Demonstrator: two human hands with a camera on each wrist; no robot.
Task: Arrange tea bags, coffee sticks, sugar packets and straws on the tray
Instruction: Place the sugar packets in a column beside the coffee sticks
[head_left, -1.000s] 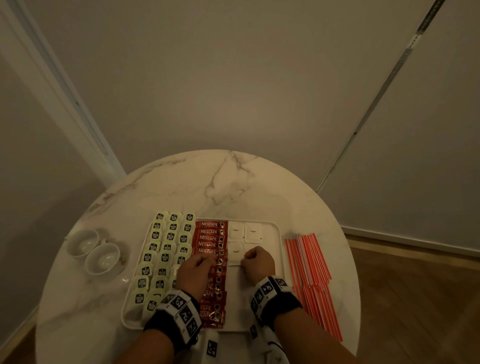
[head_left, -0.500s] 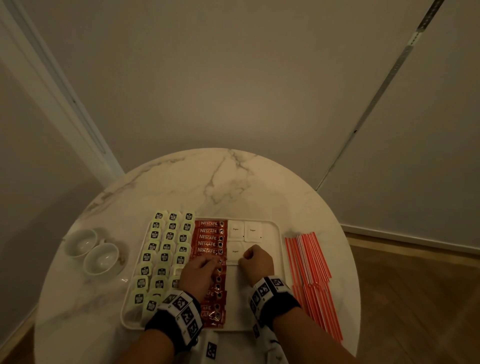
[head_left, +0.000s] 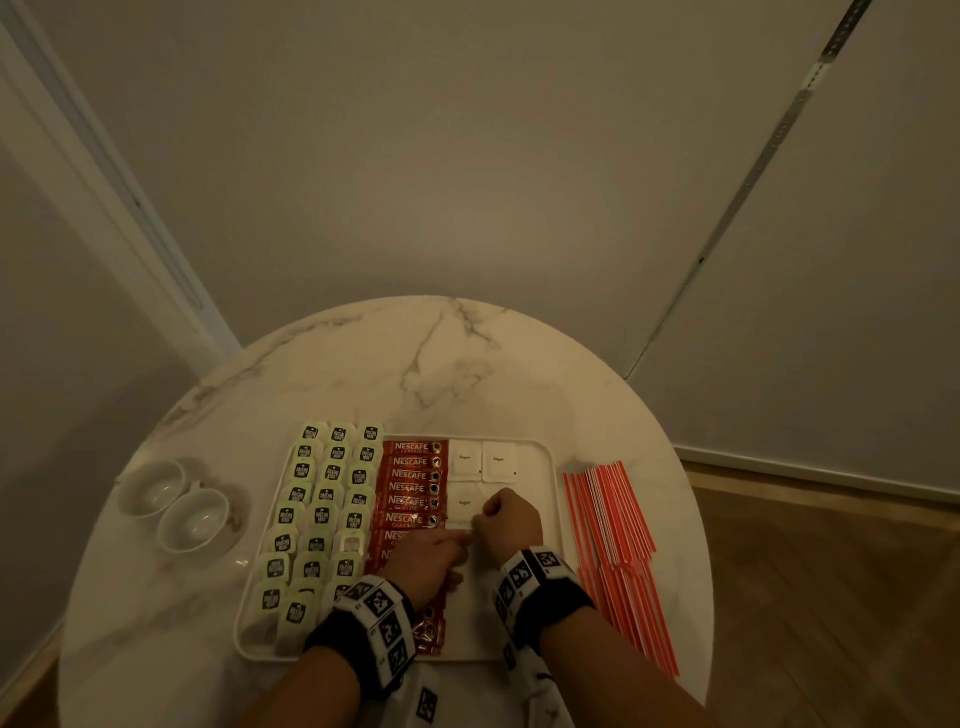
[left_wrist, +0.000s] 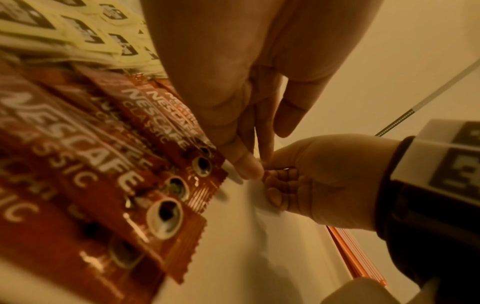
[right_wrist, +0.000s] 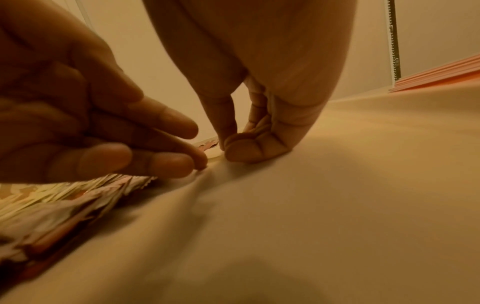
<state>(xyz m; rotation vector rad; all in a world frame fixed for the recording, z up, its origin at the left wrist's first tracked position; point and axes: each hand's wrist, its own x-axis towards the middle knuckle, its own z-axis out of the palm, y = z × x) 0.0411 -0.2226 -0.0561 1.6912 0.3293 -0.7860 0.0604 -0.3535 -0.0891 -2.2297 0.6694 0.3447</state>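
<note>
- Head view: left hand (head_left: 426, 561) has slid right off the coffee sticks (head_left: 413, 483) to meet the right hand (head_left: 506, 522) at centre frame, over the tray (head_left: 545, 499).
- Left wrist view: left fingers (left_wrist: 246, 166) extended; right fingers (left_wrist: 279, 185) clenched, apparently pinching a sugar packet.
- Right wrist view: packet edge (right_wrist: 211, 153) flat on the tray, centre; sugar row advancing, straws (right_wrist: 439, 76) off the tray, upper right.

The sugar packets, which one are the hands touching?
The sugar packet in the second row, beside the coffee sticks. Both hands meet at its near edge; the two packets behind it lie untouched.
</note>
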